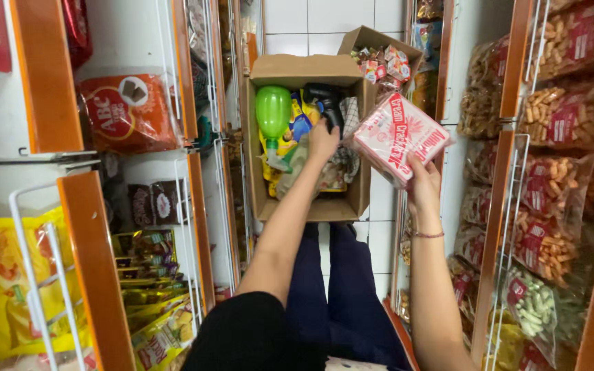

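Two hands: left hand [322,141] gripping black scanner [326,101], right hand [423,184] clutching cracker pack [399,136]

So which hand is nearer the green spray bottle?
Left. The left hand is in the box, just right of the green spray bottle; the right hand holds a white-and-red packet outside it.

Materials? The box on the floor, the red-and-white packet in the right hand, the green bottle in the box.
Box: looks like brown corrugated cardboard, matte, with folded flaps. Packet, held in the right hand: probably thin plastic film, glossy, with glare and creases. Green bottle: seemingly translucent plastic, shiny, with a highlight on its rounded body. The left hand reaches into the box.
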